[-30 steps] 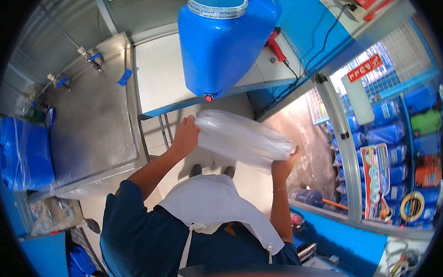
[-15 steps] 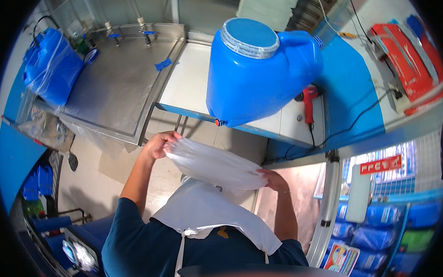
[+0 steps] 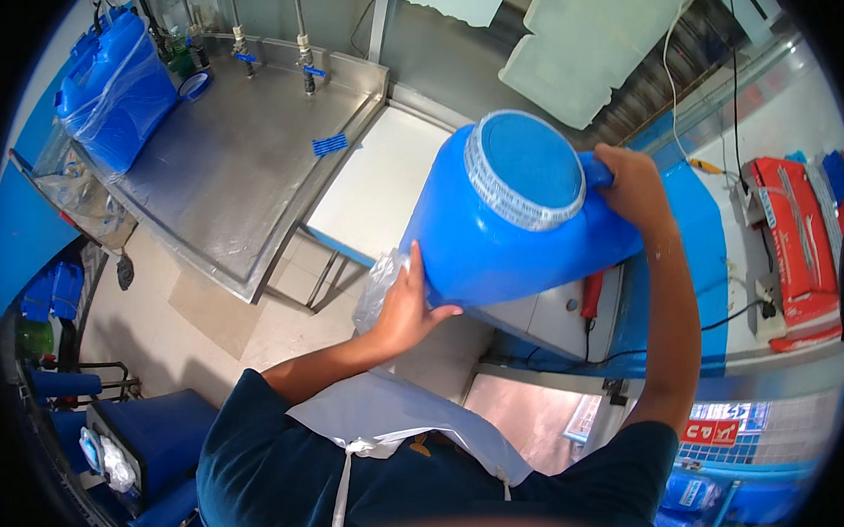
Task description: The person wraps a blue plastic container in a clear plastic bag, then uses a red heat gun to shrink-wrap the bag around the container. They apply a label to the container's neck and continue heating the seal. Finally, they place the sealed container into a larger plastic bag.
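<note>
A large blue plastic water jug with a round, wide sealed cap is tilted towards me at the counter's edge. My right hand is wrapped round its handle at the upper right. Low on the jug's near left side, my left hand has thumb and forefinger stretched out against it. A clear plastic bag is bunched at the left hand and the jug's lower end; the hand's other fingers are hidden. Whether the bag goes round the jug's base cannot be made out.
At left is a steel sink counter with taps, a blue scrap and a bagged blue jug. Behind the held jug lies a red heat gun with its cord. Red packages sit on the right ledge.
The bag, earlier stretched between both hands, is now at my left hand beside the jug. My right hand has moved up to the jug's handle. The jug has tipped towards me.
</note>
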Demonstrator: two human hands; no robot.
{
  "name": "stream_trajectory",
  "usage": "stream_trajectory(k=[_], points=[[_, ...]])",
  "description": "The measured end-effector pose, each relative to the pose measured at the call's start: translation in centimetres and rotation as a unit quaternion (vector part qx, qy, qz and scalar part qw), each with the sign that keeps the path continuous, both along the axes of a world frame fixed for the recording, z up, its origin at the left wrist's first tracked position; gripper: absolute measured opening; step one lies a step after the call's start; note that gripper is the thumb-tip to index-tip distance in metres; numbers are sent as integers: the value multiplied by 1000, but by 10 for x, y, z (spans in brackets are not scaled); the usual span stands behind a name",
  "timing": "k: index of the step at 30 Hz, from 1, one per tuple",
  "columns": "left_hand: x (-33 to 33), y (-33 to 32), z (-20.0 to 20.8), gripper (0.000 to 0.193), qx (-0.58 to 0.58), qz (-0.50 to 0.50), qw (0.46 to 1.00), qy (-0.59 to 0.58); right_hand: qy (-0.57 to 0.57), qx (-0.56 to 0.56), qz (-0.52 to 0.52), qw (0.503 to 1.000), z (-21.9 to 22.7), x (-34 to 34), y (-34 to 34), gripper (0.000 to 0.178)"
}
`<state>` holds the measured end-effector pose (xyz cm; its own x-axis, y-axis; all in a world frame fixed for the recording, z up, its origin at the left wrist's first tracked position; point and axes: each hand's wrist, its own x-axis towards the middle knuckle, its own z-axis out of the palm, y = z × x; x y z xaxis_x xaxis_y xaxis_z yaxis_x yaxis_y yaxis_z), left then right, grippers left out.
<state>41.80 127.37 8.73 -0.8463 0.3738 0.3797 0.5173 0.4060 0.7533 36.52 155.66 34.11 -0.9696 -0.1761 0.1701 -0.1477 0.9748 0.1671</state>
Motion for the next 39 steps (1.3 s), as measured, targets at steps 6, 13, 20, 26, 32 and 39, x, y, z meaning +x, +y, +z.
stream_trajectory(k=[6, 13, 20, 26, 32, 39], points=[[-25, 6, -7, 114, 38, -5, 999, -24, 16, -11, 7, 1000, -12, -3, 23, 22], [-167, 34, 8, 103, -33, -103, 994, -28, 12, 15, -157, 987, -1, 5, 8, 27], [-244, 123, 24, 80, -91, -182, 978, 38, -3, -64, -261, 963, 1, 30, 19, 43], [-213, 136, 82, 58, -300, -208, 929, -64, -36, -253, -256, 932, 10, 40, 31, 44], [-180, 66, 159, 29, -310, -317, 896, -28, 243, -56, -38, 968, 12, 62, 9, 29], [-151, 7, 237, 18, -240, -356, 899, -82, 25, -406, 123, 905, -162, 108, -85, 40]])
